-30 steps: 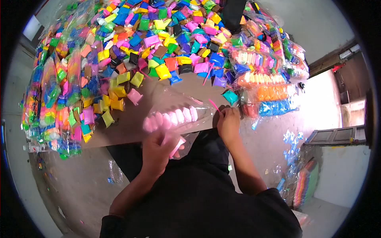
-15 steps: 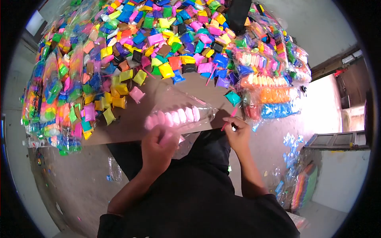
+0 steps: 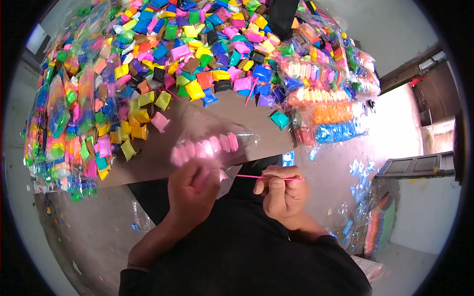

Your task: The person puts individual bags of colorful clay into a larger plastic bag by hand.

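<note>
Table edge [image 3: 143, 175] — left hand [image 3: 194, 190] clasps clear bag [image 3: 247, 140], right hand [image 3: 284, 195] pinches pink stick [image 3: 250, 176] — open space beyond

Passable: strip of brown tabletop [image 3: 271, 142] between bag of pink packets [image 3: 210, 146] and stacked bags [image 3: 332, 116] at right, narrowed by teal packet [image 3: 280, 119]. Second strip left of bag, bounded by yellow packets [image 3: 140, 132]. Far side blocked by loose heap [image 3: 197, 59]. Gap between left hand [image 3: 194, 189] and right hand [image 3: 282, 195] mostly crossed by pink stick [image 3: 251, 176]. Clear film [image 3: 248, 138] faint, perhaps reaching farther.
</note>
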The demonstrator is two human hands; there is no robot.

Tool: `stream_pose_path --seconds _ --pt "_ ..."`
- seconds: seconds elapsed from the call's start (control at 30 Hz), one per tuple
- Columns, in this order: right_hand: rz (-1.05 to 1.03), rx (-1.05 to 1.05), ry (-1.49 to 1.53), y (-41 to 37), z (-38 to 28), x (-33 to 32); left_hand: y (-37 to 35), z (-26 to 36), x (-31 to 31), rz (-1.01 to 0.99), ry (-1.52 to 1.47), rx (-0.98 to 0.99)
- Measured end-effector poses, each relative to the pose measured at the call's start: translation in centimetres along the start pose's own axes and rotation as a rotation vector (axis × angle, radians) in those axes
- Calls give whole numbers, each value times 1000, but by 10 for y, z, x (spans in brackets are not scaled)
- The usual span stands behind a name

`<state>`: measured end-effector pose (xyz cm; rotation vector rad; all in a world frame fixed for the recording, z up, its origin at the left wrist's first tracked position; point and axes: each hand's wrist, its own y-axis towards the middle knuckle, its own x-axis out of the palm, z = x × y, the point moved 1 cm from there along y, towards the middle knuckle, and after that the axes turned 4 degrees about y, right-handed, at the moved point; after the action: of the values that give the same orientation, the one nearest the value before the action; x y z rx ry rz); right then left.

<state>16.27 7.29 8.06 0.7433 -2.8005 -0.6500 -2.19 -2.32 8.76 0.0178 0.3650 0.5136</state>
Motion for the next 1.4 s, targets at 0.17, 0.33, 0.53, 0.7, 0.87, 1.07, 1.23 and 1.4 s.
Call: stream_pose_path --seconds 0.17,0.33,0.53,0.7,0.87,1.07,1.23,1.4 --pt "9 -43 31 3 6 13 0 3 2 10 11 79" --pt "24 -12 21 3 7 18 0 5 0 12 -7 77" --pt "29 -8 -9 8 4 17 2 9 -2 5 58 105" --pt "-24 50 7 9 3 16 -1 3 0 18 -23 66" --pt "-32 98 35 7 7 17 0 8 -2 -1 25 119" --pt "-343 -33 -92 35 4 8 -1 9 -5 -101 -40 -16" --pt "-534 167 -18 46 9 -7 7 7 -8 -154 -23 70" --pt "-724 283 132 49 16 -7 5 -2 -9 -302 -249 -122"
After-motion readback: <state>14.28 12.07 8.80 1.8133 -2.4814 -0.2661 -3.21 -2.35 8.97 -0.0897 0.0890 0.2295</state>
